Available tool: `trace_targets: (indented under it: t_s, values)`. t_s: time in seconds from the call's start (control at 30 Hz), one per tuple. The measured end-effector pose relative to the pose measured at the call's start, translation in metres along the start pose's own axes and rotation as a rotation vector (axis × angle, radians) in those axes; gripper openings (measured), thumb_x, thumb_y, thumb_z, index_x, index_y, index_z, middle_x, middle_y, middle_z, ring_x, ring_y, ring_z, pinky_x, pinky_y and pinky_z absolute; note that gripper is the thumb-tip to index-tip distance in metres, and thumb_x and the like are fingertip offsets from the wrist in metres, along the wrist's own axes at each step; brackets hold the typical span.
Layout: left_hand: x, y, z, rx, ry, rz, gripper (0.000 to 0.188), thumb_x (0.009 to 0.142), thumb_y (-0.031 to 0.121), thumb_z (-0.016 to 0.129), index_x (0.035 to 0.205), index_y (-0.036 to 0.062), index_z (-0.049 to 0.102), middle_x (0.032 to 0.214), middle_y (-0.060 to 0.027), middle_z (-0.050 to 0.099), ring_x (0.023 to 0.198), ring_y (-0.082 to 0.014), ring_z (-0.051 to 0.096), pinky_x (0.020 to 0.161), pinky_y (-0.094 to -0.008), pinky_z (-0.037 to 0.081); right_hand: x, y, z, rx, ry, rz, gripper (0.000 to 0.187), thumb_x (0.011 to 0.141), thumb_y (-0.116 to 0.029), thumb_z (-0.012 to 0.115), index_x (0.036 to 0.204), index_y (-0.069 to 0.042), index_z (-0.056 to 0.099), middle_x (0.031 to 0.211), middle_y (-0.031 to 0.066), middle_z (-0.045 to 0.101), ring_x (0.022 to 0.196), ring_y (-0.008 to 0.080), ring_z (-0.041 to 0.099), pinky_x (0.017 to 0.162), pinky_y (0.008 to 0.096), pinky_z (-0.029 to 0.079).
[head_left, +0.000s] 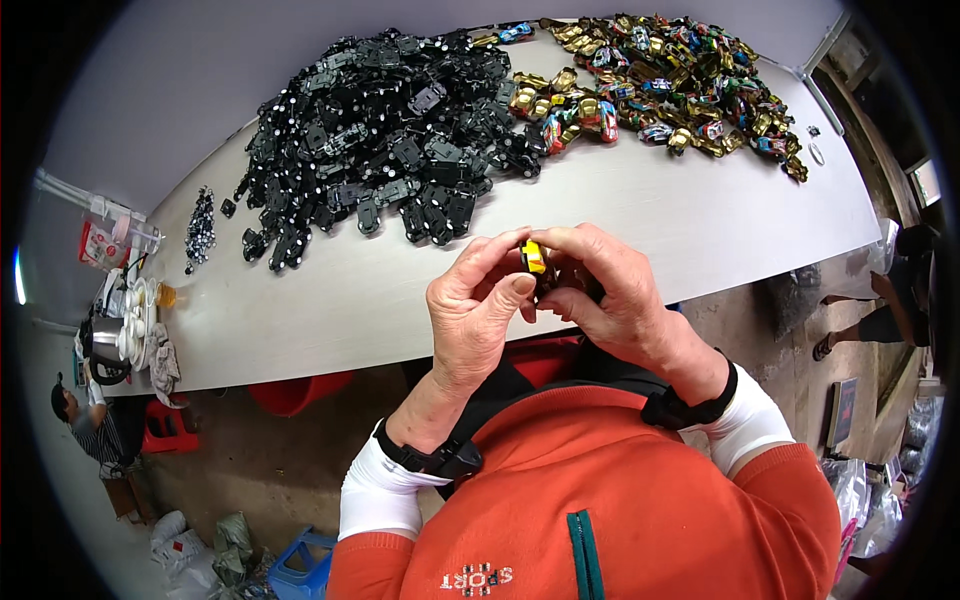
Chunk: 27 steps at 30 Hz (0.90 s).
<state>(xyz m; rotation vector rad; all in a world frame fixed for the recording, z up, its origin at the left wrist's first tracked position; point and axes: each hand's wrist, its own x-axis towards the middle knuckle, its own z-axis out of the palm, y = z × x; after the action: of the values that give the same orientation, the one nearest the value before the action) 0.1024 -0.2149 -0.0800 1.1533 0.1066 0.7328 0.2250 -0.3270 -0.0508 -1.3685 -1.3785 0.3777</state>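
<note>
Close to the table's near edge, my left hand (472, 305) and my right hand (618, 290) pinch a small toy car (535, 257) between them. A yellow side with red marks shows; the rest is dark or covered by my fingers. Farther off on the table lies a big heap of black toy car chassis (390, 130) with small wheels. To its right spreads a heap of toy car body shells (690, 85), mostly gold, with some blue and red ones. A few shells (580, 120) lie where the two heaps meet.
The pale table (330, 310) reaches from wall to wall side. A strip of small silvery parts (200, 232) lies at the left. Cups and a cloth (163, 360) crowd the left edge. Below are a blue stool (303, 565) and red stools (168, 428). Two other people stand off at the sides.
</note>
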Motion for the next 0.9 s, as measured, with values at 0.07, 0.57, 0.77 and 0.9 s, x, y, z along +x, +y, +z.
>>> trace_targets:
  t_s: [0.07,0.57,0.77,0.9]
  values:
    - [0.002,0.0,-0.003,0.012,-0.03,-0.01,0.031,0.086,0.01,0.063,0.114,-0.0023,0.059,0.096,-0.0061,0.055,0.072,-0.0107,0.056,0.055,-0.0217,0.049,0.0,-0.002,-0.003,-0.012,0.001,-0.065,0.052,0.069,0.008,0.069,0.116,-0.005,0.052,0.089,0.0093,0.056,0.072,0.0172,0.059,0.059,0.0277,0.051]
    - [-0.002,0.003,-0.009,0.193,-0.085,0.126,0.031,0.081,0.003,0.066,0.111,-0.0024,0.061,0.091,-0.008,0.057,0.07,-0.0102,0.058,0.054,-0.0205,0.052,0.004,-0.009,-0.002,-0.055,-0.094,-0.069,0.041,0.071,0.006,0.067,0.108,-0.006,0.055,0.08,0.0087,0.055,0.068,0.0209,0.057,0.058,0.0299,0.047]
    - [-0.003,0.003,-0.007,0.251,-0.088,0.173,0.033,0.078,0.001,0.068,0.11,-0.0028,0.061,0.093,-0.0086,0.058,0.069,-0.0101,0.059,0.054,-0.0204,0.052,0.0,-0.012,-0.002,-0.13,-0.094,-0.11,0.042,0.072,0.007,0.066,0.11,-0.005,0.055,0.079,0.0085,0.054,0.068,0.0231,0.058,0.059,0.0311,0.048]
    - [0.0,0.013,-0.009,-0.023,-0.093,-0.13,0.028,0.076,0.0,0.07,0.101,-0.0046,0.059,0.09,-0.0067,0.057,0.071,-0.0098,0.06,0.051,-0.0198,0.052,0.003,-0.001,0.001,-0.052,-0.115,-0.166,0.039,0.074,0.008,0.064,0.11,-0.004,0.054,0.081,0.0096,0.058,0.069,0.0207,0.061,0.058,0.0294,0.049]
